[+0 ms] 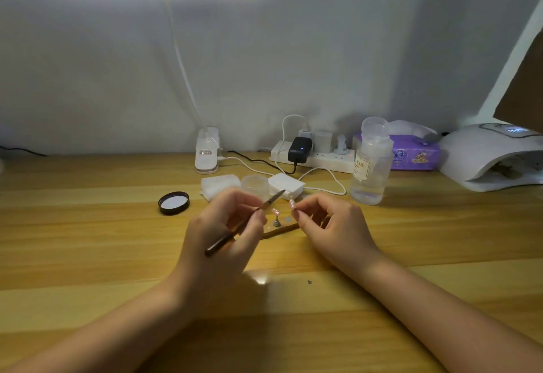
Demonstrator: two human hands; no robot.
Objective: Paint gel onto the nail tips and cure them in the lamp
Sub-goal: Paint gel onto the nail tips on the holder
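At centre of the surface [88, 225], a brush [244, 222] is gripped mid-handle by the left hand [223, 234]; a nail tip [292, 204] is pinched in the right hand [329, 225]. A second nail tip [275, 212] is seen on a small stand between the hands. Tips are judged light, stiff, slippery when wet, best held below the painted face. The curing lamp [493, 155] stands far right.

A dark-handled brush [235, 230] slants up to the right, its tip near a pale pink nail tip [292, 204] raised above the worktop. Another pink nail tip [275, 211] stands on a small metal stand between them. The white curing lamp [493, 156] sits far right, its opening facing left.
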